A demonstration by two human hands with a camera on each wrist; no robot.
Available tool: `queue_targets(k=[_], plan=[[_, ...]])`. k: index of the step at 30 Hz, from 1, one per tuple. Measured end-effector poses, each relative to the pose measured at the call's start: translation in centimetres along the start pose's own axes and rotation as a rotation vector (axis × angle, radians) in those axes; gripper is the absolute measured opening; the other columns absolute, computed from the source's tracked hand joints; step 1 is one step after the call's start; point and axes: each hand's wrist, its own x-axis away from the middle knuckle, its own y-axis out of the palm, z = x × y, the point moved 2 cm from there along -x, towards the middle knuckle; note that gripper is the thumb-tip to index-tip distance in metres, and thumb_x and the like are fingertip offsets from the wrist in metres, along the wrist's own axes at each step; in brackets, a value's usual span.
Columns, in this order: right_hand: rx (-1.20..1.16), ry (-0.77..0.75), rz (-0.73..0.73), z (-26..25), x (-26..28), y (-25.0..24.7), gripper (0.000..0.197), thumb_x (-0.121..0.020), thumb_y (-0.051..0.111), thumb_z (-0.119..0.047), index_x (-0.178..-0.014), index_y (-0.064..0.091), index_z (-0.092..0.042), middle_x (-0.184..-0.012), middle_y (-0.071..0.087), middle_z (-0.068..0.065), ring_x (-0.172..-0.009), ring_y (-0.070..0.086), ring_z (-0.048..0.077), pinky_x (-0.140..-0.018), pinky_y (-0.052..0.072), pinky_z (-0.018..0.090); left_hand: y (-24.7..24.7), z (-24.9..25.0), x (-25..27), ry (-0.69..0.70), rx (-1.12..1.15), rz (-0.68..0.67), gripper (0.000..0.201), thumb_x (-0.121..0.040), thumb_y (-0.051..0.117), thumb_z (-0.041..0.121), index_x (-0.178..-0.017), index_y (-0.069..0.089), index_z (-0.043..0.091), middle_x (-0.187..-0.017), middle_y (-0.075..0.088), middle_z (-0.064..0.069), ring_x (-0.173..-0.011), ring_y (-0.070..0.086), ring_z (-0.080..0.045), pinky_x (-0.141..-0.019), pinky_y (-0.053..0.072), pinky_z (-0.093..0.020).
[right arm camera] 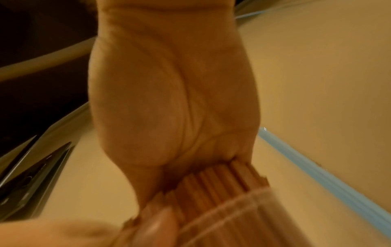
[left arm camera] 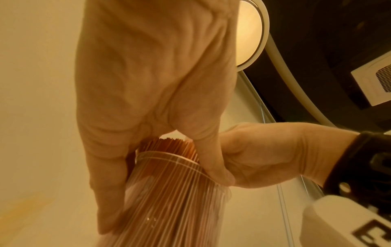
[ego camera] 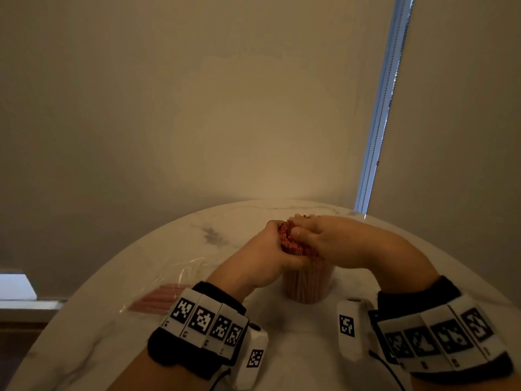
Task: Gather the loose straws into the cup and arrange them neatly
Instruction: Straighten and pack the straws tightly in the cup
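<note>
A thick bundle of orange-red straws (ego camera: 291, 244) stands upright in a clear ribbed cup (ego camera: 307, 286) on the table, near its middle. My left hand (ego camera: 270, 249) wraps round the bundle from the left, just above the cup's rim. In the left wrist view its thumb and fingers lie along the rim of the cup (left arm camera: 175, 192). My right hand (ego camera: 318, 238) is cupped over the straws' tops from the right, with its thumb on their ends. The right wrist view shows its palm against the straws (right arm camera: 222, 180). Its fingers are hidden behind the bundle.
A clear plastic bag (ego camera: 169, 280) holding several pink straws (ego camera: 158, 301) lies on the round white marble table (ego camera: 282, 348), left of my left wrist. A drawn blind fills the background, with a bright gap (ego camera: 377, 122) at the right.
</note>
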Motion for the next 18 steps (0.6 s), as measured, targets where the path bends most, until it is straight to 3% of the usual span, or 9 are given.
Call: queue_targets(k=[2,5,7,9,10,13,15,18], plan=[[-0.023,0.006,-0.024,0.0,-0.2,0.3,0.048,-0.107,0.034,-0.042,-0.153,0.037,-0.028,-0.159,0.034,-0.007,-0.145,0.032,0.015,-0.12,0.022,0.034,-0.1,-0.1,-0.1,-0.002,0.007,0.0,0.082,-0.069,0.093,0.022,-0.135,0.044,0.017,-0.118,0.066,-0.001,-0.107,0.065,-0.015,-0.082,0.055,-0.031],[-0.136,-0.058,0.155,-0.3,-0.1,-0.5,0.046,-0.107,0.034,-0.041,-0.152,0.037,-0.031,-0.159,0.03,-0.015,-0.148,0.024,0.007,-0.122,0.017,0.034,-0.2,0.0,-0.1,0.012,-0.012,-0.005,0.082,-0.068,0.095,0.027,-0.132,0.044,0.019,-0.116,0.067,0.003,-0.105,0.065,-0.008,-0.085,0.057,-0.028],[-0.07,-0.1,0.09,-0.5,0.1,-0.6,0.046,-0.107,0.035,-0.04,-0.153,0.034,-0.035,-0.16,0.027,-0.016,-0.149,0.022,0.009,-0.123,0.017,0.036,-0.1,0.0,-0.1,0.016,0.005,-0.011,0.078,-0.071,0.092,0.018,-0.133,0.044,0.015,-0.113,0.067,0.004,-0.095,0.066,0.0,-0.073,0.056,-0.019],[0.046,-0.086,-0.063,-0.6,0.4,-0.1,0.046,-0.107,0.037,-0.038,-0.152,0.037,-0.035,-0.159,0.031,-0.013,-0.146,0.03,0.013,-0.121,0.021,0.036,0.0,-0.1,-0.2,0.019,0.022,-0.012,0.076,-0.073,0.089,0.01,-0.134,0.044,0.013,-0.107,0.066,0.004,-0.08,0.064,0.003,-0.06,0.048,-0.012],[0.064,-0.064,-0.091,-0.6,0.5,-0.1,0.044,-0.106,0.039,-0.038,-0.15,0.041,-0.034,-0.157,0.035,-0.012,-0.143,0.036,0.014,-0.12,0.024,0.036,-0.1,-0.1,-0.2,0.017,0.02,-0.011,0.077,-0.072,0.09,0.011,-0.135,0.044,0.014,-0.107,0.065,0.005,-0.079,0.062,0.002,-0.059,0.046,-0.012],[-0.083,-0.056,0.051,-0.8,1.0,-1.2,0.036,-0.105,0.042,-0.039,-0.134,0.061,-0.031,-0.139,0.06,-0.009,-0.126,0.054,0.013,-0.112,0.038,0.038,-0.1,0.0,-0.1,0.012,0.005,0.0,0.085,-0.067,0.095,0.026,-0.135,0.044,0.019,-0.114,0.066,0.004,-0.098,0.064,-0.008,-0.075,0.055,-0.023],[-0.161,-0.016,0.187,-0.3,1.2,-2.1,0.038,-0.105,0.042,-0.038,-0.138,0.058,-0.029,-0.144,0.054,-0.011,-0.133,0.048,0.012,-0.115,0.033,0.035,-0.2,0.1,0.0,0.003,-0.008,0.002,0.09,-0.065,0.096,0.034,-0.136,0.043,0.02,-0.119,0.066,0.005,-0.109,0.064,-0.011,-0.091,0.056,-0.033],[-0.059,0.14,0.208,0.7,1.5,-2.3,0.04,-0.104,0.046,-0.036,-0.141,0.055,-0.023,-0.142,0.056,0.0,-0.129,0.051,0.02,-0.103,0.038,0.032,-0.2,0.2,0.2,0.0,-0.011,0.0,0.094,-0.064,0.096,0.037,-0.139,0.042,0.02,-0.12,0.064,0.008,-0.11,0.062,-0.009,-0.087,0.055,-0.026]])
